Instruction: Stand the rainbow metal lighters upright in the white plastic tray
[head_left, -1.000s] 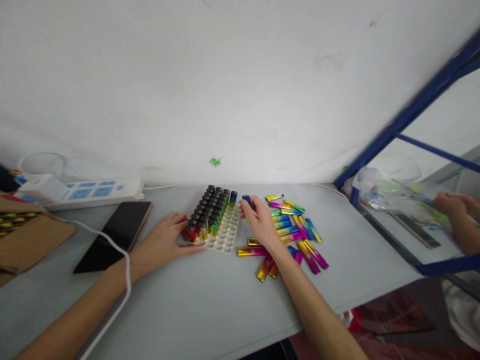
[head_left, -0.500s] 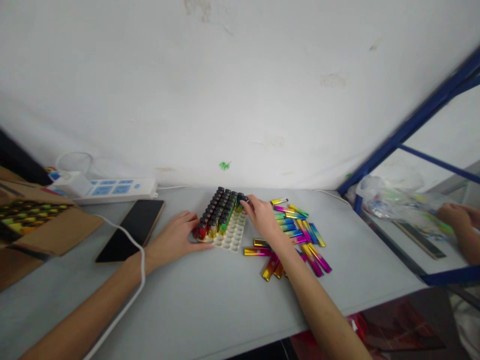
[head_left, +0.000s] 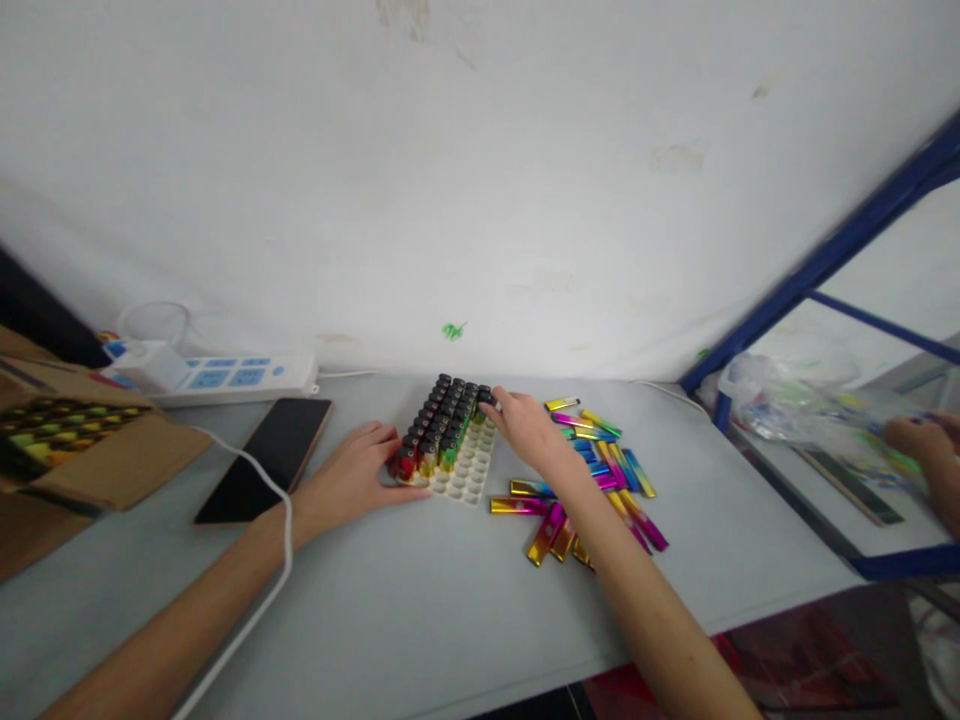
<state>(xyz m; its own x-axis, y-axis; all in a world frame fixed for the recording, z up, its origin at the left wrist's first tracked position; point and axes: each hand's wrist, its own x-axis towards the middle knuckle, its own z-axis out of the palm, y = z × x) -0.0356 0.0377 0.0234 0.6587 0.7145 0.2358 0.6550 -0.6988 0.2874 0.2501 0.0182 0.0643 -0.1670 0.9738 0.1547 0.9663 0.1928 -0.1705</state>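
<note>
- White wall (head_left: 480,220) behind, grey table (head_left: 420,610) pushed up against it.
- Change: a second ago the right hand (head_left: 528,430) held its lighter (head_left: 486,394) apart from the rows; now thumb and fingertips pinch it at the tray's far right, beside the standing lighters (head_left: 426,455). Means the piece has reached its row; whether fully seated, cannot tell.
- Left hand (head_left: 352,480) matches earlier: thumb spread along the tray's front edge, fingers against its left side, seemingly steadying.
- Tray (head_left: 471,468): flat on table, between both hands; round holes showing right of the rows.
- Loose lighters (head_left: 544,535) scattered right of tray, partly under the right forearm.
- Edges: tray's far end near the wall; table's near edge passes beneath the right forearm; phone (head_left: 266,460) just beyond left wrist, white cable (head_left: 288,540) across that forearm.
- Room: widest toward the near edge, between forearms. Tightest among the dark tops, where fingertips work close to neighbours.
</note>
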